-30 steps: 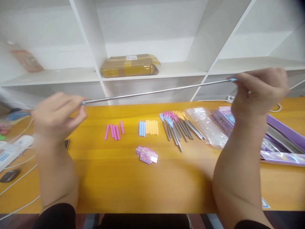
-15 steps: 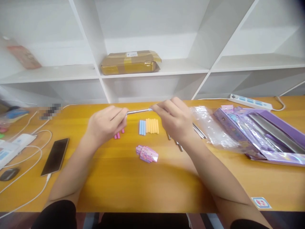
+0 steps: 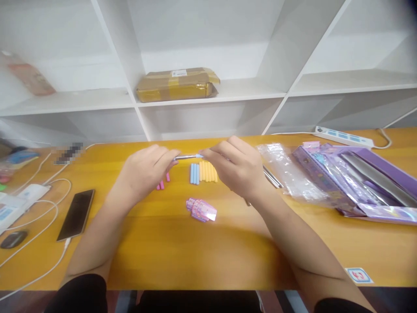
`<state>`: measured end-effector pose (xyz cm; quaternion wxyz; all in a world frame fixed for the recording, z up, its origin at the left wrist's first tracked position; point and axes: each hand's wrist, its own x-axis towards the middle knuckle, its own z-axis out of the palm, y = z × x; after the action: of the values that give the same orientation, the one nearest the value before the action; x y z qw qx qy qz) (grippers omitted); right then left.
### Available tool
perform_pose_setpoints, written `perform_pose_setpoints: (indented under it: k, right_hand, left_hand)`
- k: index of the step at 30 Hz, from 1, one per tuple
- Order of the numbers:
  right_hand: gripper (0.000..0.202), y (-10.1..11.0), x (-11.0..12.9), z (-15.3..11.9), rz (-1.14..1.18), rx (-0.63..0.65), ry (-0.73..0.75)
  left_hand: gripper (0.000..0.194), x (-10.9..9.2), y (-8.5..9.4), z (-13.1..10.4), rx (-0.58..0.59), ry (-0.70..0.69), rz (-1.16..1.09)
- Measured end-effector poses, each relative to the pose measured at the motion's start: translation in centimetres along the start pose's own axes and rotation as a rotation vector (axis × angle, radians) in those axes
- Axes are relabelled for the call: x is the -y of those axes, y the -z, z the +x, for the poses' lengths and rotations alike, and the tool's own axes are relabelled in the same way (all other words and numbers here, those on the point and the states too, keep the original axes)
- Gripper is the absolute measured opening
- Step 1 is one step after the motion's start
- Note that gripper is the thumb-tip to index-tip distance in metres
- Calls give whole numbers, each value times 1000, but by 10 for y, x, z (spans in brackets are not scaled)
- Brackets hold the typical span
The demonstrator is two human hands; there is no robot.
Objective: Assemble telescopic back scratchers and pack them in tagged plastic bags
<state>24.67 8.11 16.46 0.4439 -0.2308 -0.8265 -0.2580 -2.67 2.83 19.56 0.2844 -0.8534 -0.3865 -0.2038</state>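
Left hand (image 3: 143, 174) and right hand (image 3: 239, 167) each pinch one end of the metal rod (image 3: 186, 157), above the yellow tubes (image 3: 208, 171). Rod ends hidden in fingers; blue bit at right end, probably its tip. Left of yellow tubes: blue tubes (image 3: 194, 174), then pink tubes (image 3: 167, 177), partly covered by left hand. Right: metal rods (image 3: 272, 177), mostly hidden.

L hand (image 3: 145, 170) & R hand (image 3: 239, 166) now close tog., metal rod (image 3: 187, 157) short vs. long b4.
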Motion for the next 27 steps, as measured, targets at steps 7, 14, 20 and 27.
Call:
perform_pose_setpoints:
  k: [7, 14, 20, 27]
  right_hand:
    - [21, -11, 6, -4, 85, -47, 21]
    - [16, -10, 8, -4, 80, -4, 33]
    - [20, 3, 1, 0, 114, 192, 1]
    - [19, 6, -2, 0, 128, 180, -23]
  left_hand:
    - [34, -13, 5, 1, 62, 159, -16]
    - [34, -9, -7, -3, 115, 131, -13]
    - [29, -6, -8, -1, 155, 64, -106]
    - [20, -11, -4, 0, 138, 113, -123]
